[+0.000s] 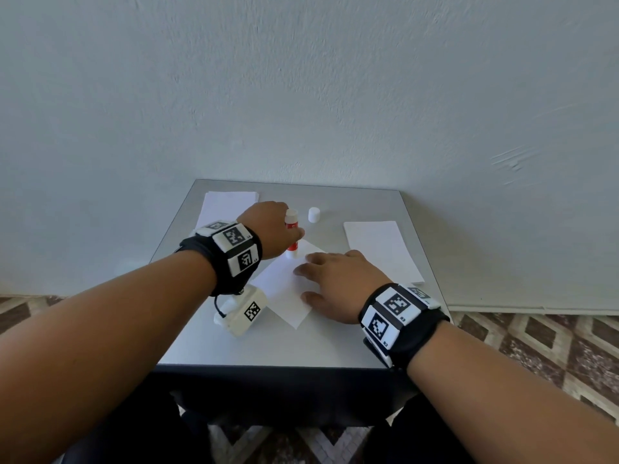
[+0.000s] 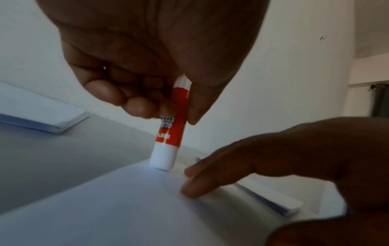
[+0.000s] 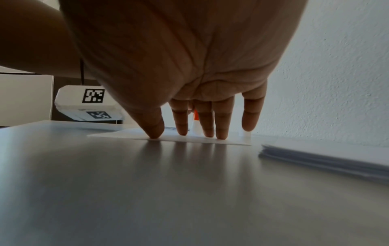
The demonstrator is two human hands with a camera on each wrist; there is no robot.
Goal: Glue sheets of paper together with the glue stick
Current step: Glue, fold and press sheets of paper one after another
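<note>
My left hand grips the glue stick upright, its tip on the sheet at mid-desk. My right hand presses that sheet with straight, spread fingers. Only the head view shows the cap standing near the desk's far edge, between two paper stacks.

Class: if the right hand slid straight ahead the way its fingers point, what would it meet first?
Probably the glue stick, held upright by the left hand just beyond the right hand fingertips; depth is uncertain.
</note>
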